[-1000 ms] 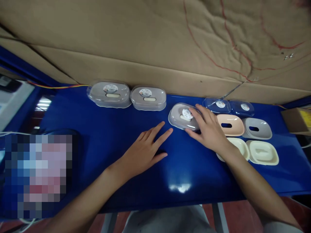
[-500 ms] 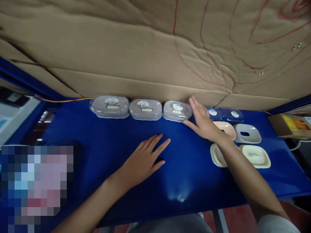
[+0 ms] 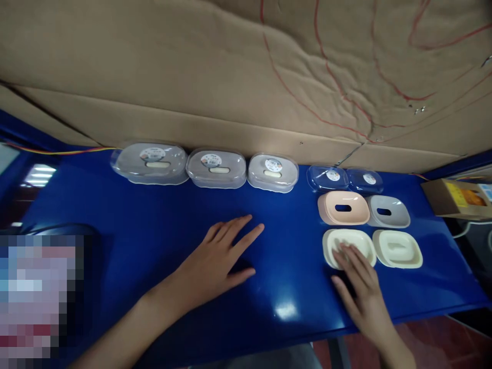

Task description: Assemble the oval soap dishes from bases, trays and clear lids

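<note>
My left hand [image 3: 217, 261] lies with fingers spread on the blue table [image 3: 284, 225] and holds nothing. My right hand [image 3: 363, 292] is open over the near edge of a cream dish [image 3: 363, 245], its fingertips above the dish's inside; whether they touch it is hard to tell. Right of it sits a second cream dish [image 3: 397, 249]. Behind are a pink tray [image 3: 330, 207] and a grey tray [image 3: 397, 211], each with a slot. Farther back lie two clear lids [image 3: 321, 178] [image 3: 376, 180] with round stickers.
Three grey boxes under clear lids [image 3: 134, 159] [image 3: 200, 171] [image 3: 257, 171] line the cardboard wall [image 3: 172, 66]. An open carton [image 3: 442, 197] stands at the right edge. A pixelated patch [image 3: 34, 297] covers the lower left.
My right hand has moved from beside the rightmost boxed item toward me, over the left cream dish. My left hand stays spread on the table. The view has shifted slightly.
</note>
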A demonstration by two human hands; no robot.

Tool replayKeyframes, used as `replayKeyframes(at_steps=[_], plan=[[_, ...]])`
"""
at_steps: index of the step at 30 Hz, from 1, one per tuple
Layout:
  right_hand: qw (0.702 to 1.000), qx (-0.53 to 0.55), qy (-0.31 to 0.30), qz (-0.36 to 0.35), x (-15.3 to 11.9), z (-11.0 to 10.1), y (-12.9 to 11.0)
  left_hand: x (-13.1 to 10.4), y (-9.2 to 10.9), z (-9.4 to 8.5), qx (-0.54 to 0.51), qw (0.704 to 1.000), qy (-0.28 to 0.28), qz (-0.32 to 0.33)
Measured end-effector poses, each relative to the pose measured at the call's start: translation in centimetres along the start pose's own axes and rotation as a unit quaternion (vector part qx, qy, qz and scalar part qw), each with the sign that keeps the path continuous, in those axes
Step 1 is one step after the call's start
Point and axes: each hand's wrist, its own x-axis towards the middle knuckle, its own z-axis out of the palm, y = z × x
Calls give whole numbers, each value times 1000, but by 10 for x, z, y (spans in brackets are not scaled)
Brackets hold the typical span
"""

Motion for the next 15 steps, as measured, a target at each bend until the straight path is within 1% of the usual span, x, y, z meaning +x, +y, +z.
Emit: replayKeyframes(at_steps=[2,4,6,8,9,10,11,12,13,14,15], plan=[[1000,-4,-10,-20,3,11,-30,1,7,1,-32,999,-17,33],[999,-5,-24,-39,12,20,-66,2,13,5,-59,996,-27,59],[997,3,-50,-66,25,24,-100,4,17,10,-76,994,-29,72],[989,26,-87,-119,37,24,-124,6,17,13,-83,994,-21,73],[982,40,-106,-153,44,21,-130,7,16,14,-85,994,-13,71],[974,53,-121,-185,51,17,-131,7,14,14,-85,994,-5,67],[967,63,-128,-211,60,12,-126,8,13,13,-84,995,3,62],[963,69,-124,-227,70,5,-116,8,11,12,-81,995,7,56],[965,69,-114,-226,82,-3,-101,7,10,10,-75,996,9,49],[971,62,-85,-215,94,-11,-82,7,9,8,-68,997,7,42],[979,48,-60,-187,106,-19,-61,6,9,6,-61,998,3,35]])
